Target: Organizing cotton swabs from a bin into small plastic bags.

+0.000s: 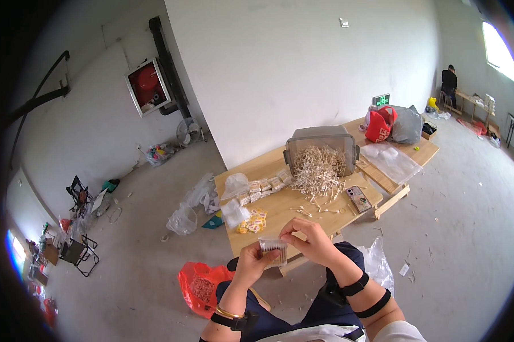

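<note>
A small clear plastic bag of cotton swabs [273, 255] is held up over the near edge of the wooden table [291, 214]. My left hand [250, 265] grips its side, the thumb lying across the front. At the bag's upper corner my right hand [310, 239] is closed in a pinch on the plastic. Beyond my hands, a grey clear tub [313, 135] lies on its side, and a heap of loose cotton swabs [320, 175] spills out of it onto the table. Several yellow-and-white packets [253, 222] lie left of the heap, near a white plastic bag [234, 213].
A phone [358, 199] lies right of the swabs. Rows of small packs [261, 188] stand left of the tub. Red [381, 124] and grey bags [407, 126] sit at the table's far right. An open red bag [201, 289] is on the floor by my left leg. Another person [449, 81] is far right.
</note>
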Available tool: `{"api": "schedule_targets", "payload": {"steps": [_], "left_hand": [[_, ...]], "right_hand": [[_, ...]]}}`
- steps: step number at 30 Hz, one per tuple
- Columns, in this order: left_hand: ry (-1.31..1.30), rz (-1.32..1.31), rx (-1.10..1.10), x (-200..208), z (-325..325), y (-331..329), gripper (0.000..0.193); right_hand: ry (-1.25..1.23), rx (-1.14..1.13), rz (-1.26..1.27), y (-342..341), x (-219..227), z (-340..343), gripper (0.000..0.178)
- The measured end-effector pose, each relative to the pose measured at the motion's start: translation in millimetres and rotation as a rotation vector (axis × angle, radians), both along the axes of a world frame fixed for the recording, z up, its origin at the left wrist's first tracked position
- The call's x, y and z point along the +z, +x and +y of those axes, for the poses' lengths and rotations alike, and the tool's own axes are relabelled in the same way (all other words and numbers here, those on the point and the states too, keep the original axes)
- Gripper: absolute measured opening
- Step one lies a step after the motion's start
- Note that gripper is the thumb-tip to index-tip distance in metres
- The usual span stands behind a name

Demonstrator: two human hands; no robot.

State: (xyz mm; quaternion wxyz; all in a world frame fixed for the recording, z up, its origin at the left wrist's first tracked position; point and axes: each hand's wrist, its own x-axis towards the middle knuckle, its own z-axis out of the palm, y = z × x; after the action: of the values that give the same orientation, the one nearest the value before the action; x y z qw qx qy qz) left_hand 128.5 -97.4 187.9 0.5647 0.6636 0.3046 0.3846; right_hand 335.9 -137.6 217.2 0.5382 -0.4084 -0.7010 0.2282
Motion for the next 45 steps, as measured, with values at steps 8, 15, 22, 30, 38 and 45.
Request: {"api": "schedule_targets", "payload": {"steps": [8,15,22,30,38,45], "left_hand": [[0.034,-0.103,0.091,-7.2,-5.0,7.1,0.027],[0.025,-0.197,0.130,-13.3,2.9,2.1,0.025],[-0.020,-0.283,0.231,-35.7,23.9,-2.8,0.015],[-0.159,-0.327,0.308,-59.6,42.4,8.3,0.013],[-0.167,-0.318,0.326,-102.2,72.9,11.3,0.012],[-0.234,-0.317,0.421,-133.9,89.7,23.2,0.011]], "right_hand": [[-0.213,0.091,0.287,-12.7,-28.1,7.8,0.018],[-0.335,0.141,0.564,-18.8,-58.3,24.5,0.018],[-0.389,0.143,0.596,-27.4,-82.8,40.0,0.017],[-0.476,0.123,0.685,-25.2,-103.0,61.1,0.016],[-0.517,0.035,0.747,-23.6,-126.3,84.6,0.014],[-0.579,-0.067,0.816,-28.6,-160.1,105.7,0.009]]}}
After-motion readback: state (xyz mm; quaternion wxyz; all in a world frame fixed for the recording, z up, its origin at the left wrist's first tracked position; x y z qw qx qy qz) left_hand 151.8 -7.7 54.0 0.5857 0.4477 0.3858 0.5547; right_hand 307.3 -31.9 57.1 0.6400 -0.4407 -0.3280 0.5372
